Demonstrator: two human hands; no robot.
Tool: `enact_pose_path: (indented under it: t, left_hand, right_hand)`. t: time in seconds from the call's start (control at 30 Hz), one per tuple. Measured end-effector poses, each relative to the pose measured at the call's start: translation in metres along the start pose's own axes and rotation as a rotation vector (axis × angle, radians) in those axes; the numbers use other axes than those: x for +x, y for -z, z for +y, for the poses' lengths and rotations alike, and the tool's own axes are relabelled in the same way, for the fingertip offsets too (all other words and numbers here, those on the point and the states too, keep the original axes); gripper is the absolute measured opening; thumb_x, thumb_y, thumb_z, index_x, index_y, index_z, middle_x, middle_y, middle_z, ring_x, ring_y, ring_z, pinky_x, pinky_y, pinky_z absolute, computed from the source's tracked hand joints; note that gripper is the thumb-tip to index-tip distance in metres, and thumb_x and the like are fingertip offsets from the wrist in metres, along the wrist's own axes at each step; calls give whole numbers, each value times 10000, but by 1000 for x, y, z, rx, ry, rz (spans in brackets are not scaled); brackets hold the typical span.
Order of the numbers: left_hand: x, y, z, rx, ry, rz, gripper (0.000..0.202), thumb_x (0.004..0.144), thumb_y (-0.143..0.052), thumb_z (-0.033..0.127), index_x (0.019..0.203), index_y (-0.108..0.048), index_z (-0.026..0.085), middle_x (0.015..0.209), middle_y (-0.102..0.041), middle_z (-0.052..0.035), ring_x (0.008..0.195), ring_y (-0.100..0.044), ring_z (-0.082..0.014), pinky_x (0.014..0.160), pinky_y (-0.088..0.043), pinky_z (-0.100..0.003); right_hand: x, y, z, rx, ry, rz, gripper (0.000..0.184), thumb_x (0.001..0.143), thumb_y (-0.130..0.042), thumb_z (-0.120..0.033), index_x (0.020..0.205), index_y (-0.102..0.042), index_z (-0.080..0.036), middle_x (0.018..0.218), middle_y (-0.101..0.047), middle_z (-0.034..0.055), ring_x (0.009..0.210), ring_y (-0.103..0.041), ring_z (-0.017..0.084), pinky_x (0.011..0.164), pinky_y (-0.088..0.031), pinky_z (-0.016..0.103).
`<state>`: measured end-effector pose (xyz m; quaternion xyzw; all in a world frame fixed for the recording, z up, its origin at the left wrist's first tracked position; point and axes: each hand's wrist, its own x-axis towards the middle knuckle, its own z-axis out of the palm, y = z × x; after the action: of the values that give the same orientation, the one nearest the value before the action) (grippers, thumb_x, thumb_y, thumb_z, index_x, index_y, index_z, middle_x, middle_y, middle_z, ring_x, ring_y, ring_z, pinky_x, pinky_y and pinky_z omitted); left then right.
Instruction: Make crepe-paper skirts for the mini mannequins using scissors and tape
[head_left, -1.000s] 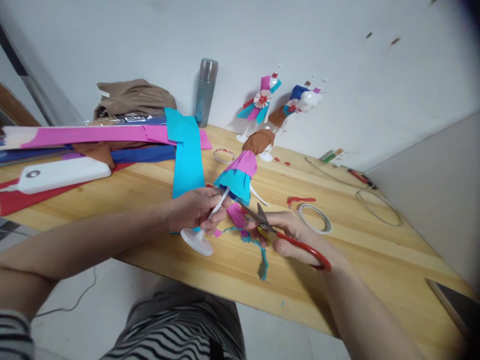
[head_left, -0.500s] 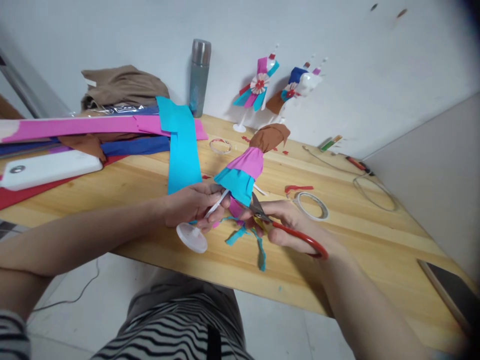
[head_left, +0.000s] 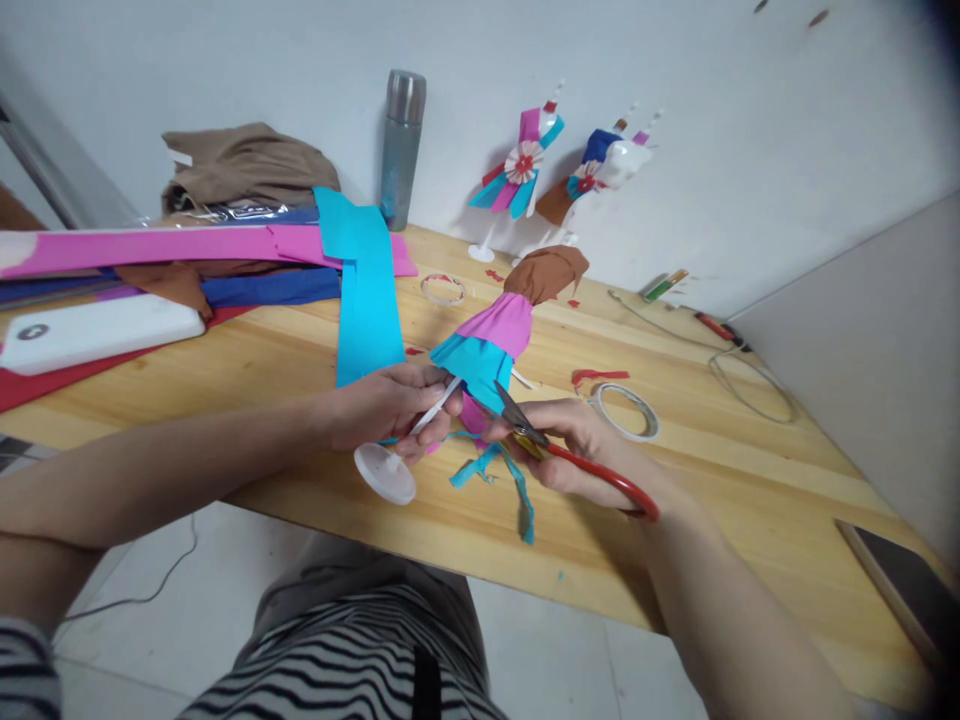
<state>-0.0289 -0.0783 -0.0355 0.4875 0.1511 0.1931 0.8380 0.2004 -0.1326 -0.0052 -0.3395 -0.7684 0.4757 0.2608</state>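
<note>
My left hand is closed round the white stem of a paper-wrapped figure on a round white base. Layers of brown, pink and blue crepe paper cover the figure, which is tilted with its brown end away from me. In my right hand is a pair of red-handled scissors, its blades at the lower edge of the blue layer. Under the hands, blue paper scraps and a pink piece lie on the wooden table.
Two decorated figures stand by the wall near a grey bottle. Paper strips, a white device and brown cloth lie left. A tape roll, a cable and a phone are on the right.
The scissor blades have shifted slightly and show more clearly over the blue paper's edge. My left hand keeps its hold on the stem. The whole view has tilted a little.
</note>
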Motion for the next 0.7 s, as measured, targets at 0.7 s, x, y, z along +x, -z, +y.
enact_pose_path:
  t: [0.7]
  left_hand:
    - [-1, 0, 1, 20, -2, 56, 199, 853, -542, 348, 816, -491, 159, 510, -507, 41, 349, -410, -59, 439, -415, -208]
  right_hand:
    - [-3, 1, 2, 3, -2, 91, 500, 716, -630, -635, 812, -715, -153, 562, -428, -30, 486, -296, 82, 410, -242, 220]
